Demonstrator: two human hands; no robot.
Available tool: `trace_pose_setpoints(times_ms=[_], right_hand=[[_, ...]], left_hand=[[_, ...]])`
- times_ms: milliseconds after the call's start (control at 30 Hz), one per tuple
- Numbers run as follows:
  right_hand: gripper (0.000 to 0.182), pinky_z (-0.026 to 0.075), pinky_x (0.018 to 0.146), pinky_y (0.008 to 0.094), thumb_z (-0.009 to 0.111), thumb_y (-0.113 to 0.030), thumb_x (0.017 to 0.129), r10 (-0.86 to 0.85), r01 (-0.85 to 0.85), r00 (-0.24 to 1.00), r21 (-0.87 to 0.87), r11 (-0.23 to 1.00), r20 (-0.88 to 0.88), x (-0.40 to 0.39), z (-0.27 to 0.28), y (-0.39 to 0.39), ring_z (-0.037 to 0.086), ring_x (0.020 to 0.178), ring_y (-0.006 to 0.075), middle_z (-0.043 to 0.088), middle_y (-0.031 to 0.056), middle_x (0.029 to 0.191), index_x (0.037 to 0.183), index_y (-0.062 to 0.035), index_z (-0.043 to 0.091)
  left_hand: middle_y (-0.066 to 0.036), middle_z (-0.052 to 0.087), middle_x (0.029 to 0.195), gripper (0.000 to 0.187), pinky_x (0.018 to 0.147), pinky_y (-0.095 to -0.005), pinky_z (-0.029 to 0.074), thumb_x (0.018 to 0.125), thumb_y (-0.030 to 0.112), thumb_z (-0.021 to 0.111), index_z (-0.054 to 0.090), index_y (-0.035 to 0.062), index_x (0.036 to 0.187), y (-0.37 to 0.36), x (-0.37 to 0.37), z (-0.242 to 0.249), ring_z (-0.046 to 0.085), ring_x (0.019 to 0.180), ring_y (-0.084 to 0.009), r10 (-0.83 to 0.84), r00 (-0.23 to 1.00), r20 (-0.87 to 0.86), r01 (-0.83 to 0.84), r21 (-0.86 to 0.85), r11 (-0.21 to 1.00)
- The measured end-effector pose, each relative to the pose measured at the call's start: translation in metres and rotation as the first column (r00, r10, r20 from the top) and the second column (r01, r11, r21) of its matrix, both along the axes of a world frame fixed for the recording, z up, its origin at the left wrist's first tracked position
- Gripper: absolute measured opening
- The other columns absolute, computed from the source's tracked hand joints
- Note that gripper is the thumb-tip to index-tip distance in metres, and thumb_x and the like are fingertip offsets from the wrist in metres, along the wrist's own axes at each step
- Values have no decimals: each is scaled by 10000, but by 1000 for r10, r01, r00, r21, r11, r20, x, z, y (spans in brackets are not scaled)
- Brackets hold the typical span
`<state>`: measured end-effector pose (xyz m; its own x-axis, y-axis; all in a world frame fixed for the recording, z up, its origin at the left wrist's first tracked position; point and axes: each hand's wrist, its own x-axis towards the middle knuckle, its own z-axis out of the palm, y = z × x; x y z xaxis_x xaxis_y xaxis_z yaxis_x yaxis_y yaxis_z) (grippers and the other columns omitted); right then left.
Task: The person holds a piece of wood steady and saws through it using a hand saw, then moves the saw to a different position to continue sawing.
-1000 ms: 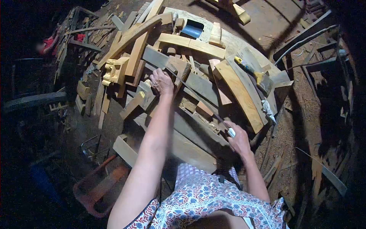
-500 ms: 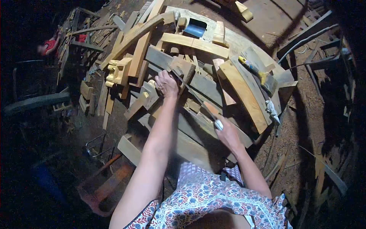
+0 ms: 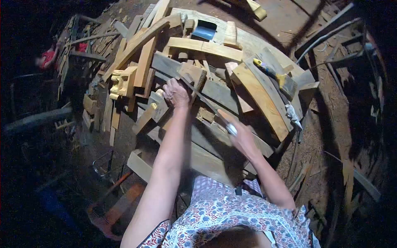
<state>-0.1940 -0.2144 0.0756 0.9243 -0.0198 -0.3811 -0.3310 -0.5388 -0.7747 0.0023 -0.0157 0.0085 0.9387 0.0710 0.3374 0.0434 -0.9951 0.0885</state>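
My left hand [image 3: 178,94] is closed at the near left side of a short wooden block [image 3: 195,73], its fingertips partly hidden. Across the block lies the tip of a long, narrow metal file [image 3: 203,98]. My right hand [image 3: 244,141] is wrapped around the file's pale handle, down and to the right of the block. Grey boards [image 3: 221,96] are under and beside the block. A light wooden beam [image 3: 205,46] lies just beyond it. Left of my left hand is a notched piece of wood [image 3: 124,82].
A yellow-handled brush [image 3: 285,82] rests on boards at the right, beside a thick curved plank [image 3: 264,103]. A blue object sits in a recess [image 3: 204,30] at the back. An orange bow saw [image 3: 109,215] is low at the left. A person in red [image 3: 49,58] is far left.
The whole view has shifted slightly, so the bench items sit a little further left. My right hand and the file have moved slightly toward the block; my left hand stays at it.
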Motion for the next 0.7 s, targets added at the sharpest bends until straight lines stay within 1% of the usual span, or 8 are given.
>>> trace_pose_setpoints(times_ms=[100, 167, 200, 300, 367, 467, 533, 700], right_hand=[[555, 463, 766, 419, 614, -52, 672, 13, -14, 997, 3, 1000, 74, 34, -18, 19, 573, 924, 358, 578, 212, 1003, 1209, -131, 502], [572, 464, 771, 414, 607, -52, 678, -81, 66, 986, 104, 992, 143, 14, -18, 15, 569, 927, 362, 576, 208, 1009, 1228, -159, 493], [597, 462, 816, 401, 606, -41, 672, -19, 19, 1000, 33, 999, -5, -6, -9, 0, 567, 952, 352, 576, 190, 1051, 1242, -176, 485], [586, 460, 823, 406, 603, -28, 669, 6, -5, 997, -11, 1000, 78, -61, 0, -22, 571, 937, 346, 579, 185, 1030, 1230, -155, 491], [444, 464, 799, 393, 591, -26, 708, -56, 54, 997, 30, 998, 59, -70, 9, -22, 579, 927, 354, 593, 189, 1011, 1141, -117, 548], [421, 467, 805, 401, 586, -38, 709, -65, 64, 998, 69, 996, 13, -12, 8, 4, 570, 939, 368, 594, 200, 983, 1123, -104, 550], [342, 462, 734, 481, 589, -71, 700, -33, 27, 977, 31, 999, 213, 37, -11, 29, 571, 870, 395, 575, 231, 891, 1036, -69, 525], [457, 452, 839, 395, 534, 2, 703, -12, 12, 1000, 2, 1000, -2, -10, -4, 1, 562, 984, 345, 592, 204, 1007, 1146, -111, 528]], left_hand=[[-117, 532, 798, 195, 610, -429, 413, 822, 241, 467, 512, 57, 775, 5, 4, -7, 522, 732, -315, -4, 999, 48, 1, 63, 998], [-116, 544, 837, 169, 645, -441, 409, 814, 206, 438, 527, 63, 804, 1, 4, -3, 522, 783, -314, 23, 999, -27, -22, 29, 999], [-114, 557, 877, 169, 680, -454, 405, 807, 171, 409, 542, 70, 834, 0, 2, -1, 521, 834, -313, 61, 993, -102, -61, -2, 998], [-107, 545, 838, 129, 686, -452, 401, 787, 183, 461, 530, 75, 802, -3, 2, 4, 515, 819, -308, 46, 997, -58, -48, -24, 999], [-101, 540, 837, 111, 694, -447, 401, 774, 185, 489, 521, 80, 795, -2, 0, 6, 512, 817, -301, 54, 994, -96, -56, -22, 998], [-121, 522, 802, 107, 623, -439, 387, 776, 162, 474, 499, 62, 750, 1, 2, -2, 493, 741, -327, -34, 998, 57, 37, -45, 998], [-122, 526, 812, 110, 639, -444, 384, 782, 161, 462, 501, 62, 759, 2, 2, -5, 494, 750, -328, -19, 997, 69, 21, -32, 999], [-104, 552, 861, 138, 697, -430, 398, 782, 198, 471, 526, 75, 809, 1, 4, -3, 520, 836, -294, 45, 997, -63, -47, -43, 998]])
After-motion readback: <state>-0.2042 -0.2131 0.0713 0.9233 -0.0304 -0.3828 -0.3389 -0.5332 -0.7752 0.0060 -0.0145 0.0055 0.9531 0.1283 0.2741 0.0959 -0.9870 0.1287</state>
